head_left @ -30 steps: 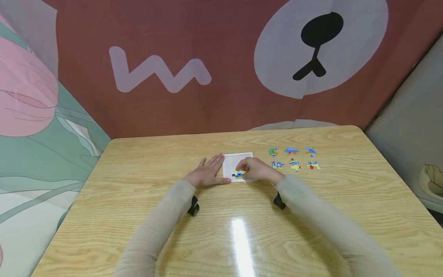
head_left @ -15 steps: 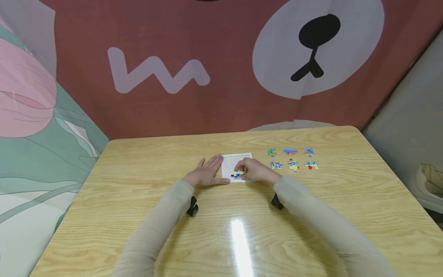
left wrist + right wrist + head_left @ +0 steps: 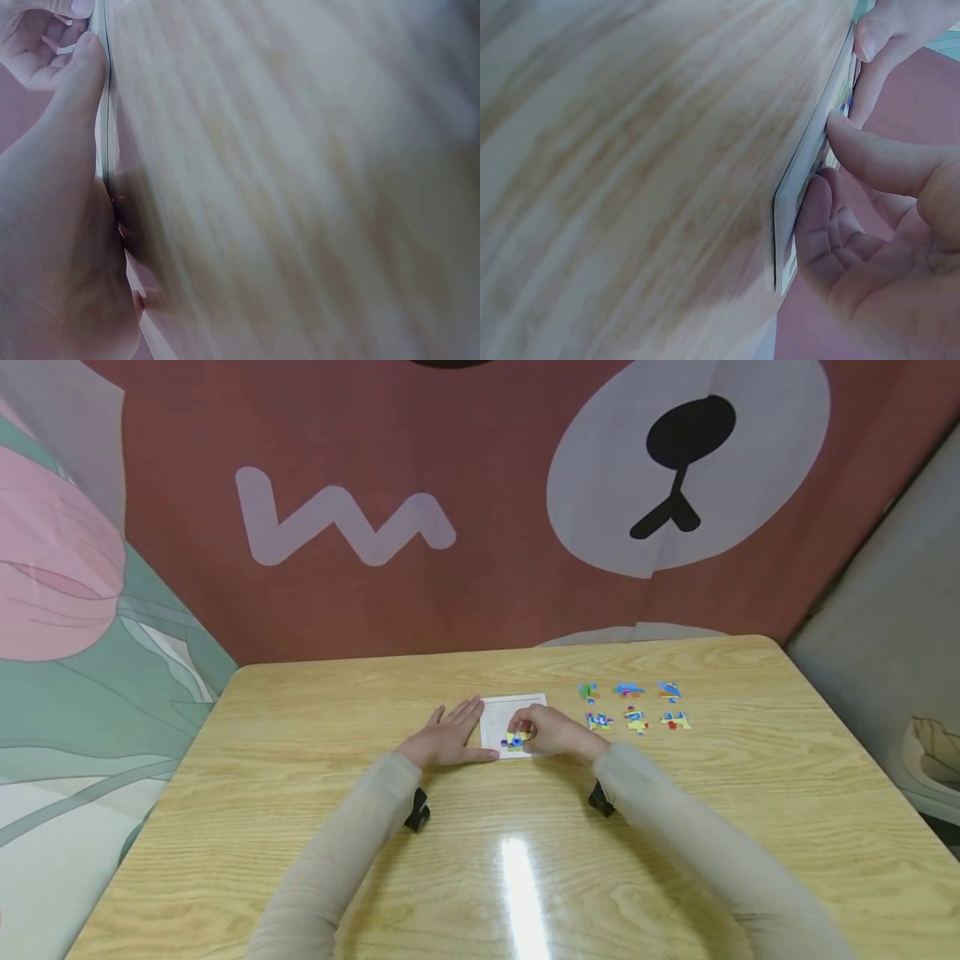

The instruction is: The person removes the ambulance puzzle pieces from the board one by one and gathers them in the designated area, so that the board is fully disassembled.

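Observation:
A white puzzle tray (image 3: 504, 712) lies on the table between the two hands. My left hand (image 3: 447, 737) is spread with straight fingers along the tray's left side, its thumb on the near left corner. Over the tray's near right part, my right hand (image 3: 553, 729) has its fingers bent down, pinching a yellow and blue jigsaw piece (image 3: 515, 741). In the right wrist view, the right thumb (image 3: 877, 154) reaches the tray's rim (image 3: 810, 150) with the other fingers curled beneath it. The fingers hide part of the piece.
Several loose jigsaw pieces lie in two rows right of the tray, among them a blue and orange one (image 3: 669, 691) and a red and yellow one (image 3: 676, 721). The wooden table (image 3: 337, 693) ends at a brown printed wall covering (image 3: 360, 602).
Both hands stay nearly in place. The right hand's fingers remain at the piece in the tray's near part; the whole view has shifted slightly.

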A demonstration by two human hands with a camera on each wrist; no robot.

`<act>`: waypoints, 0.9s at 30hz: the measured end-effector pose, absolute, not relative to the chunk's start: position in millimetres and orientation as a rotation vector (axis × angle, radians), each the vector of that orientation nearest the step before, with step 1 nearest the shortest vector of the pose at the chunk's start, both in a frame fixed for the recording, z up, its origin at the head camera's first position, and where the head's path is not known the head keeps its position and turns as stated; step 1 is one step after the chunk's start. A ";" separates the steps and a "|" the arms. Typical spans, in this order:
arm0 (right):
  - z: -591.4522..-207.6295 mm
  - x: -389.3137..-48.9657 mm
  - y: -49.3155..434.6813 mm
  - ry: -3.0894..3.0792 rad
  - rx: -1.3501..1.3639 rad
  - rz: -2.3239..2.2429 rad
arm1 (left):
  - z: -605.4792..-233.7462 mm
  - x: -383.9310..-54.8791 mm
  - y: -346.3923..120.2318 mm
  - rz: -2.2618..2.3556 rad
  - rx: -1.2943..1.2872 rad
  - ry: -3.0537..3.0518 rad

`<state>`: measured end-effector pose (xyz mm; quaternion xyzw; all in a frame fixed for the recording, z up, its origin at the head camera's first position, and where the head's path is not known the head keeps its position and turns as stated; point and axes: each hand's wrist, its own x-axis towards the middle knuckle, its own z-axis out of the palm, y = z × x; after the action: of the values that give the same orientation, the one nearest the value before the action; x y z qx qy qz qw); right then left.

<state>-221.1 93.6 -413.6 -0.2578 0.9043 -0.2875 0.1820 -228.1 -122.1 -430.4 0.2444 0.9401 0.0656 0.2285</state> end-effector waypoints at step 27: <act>-413.5 -217.0 94.4 2.574 -0.666 -0.902 | -431.2 -227.1 -121.8 0.186 0.665 2.585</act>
<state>-217.0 94.4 -413.5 -0.2340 0.9040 -0.3168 0.1663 -227.1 -121.8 -431.2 0.2418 0.9400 0.0675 0.2308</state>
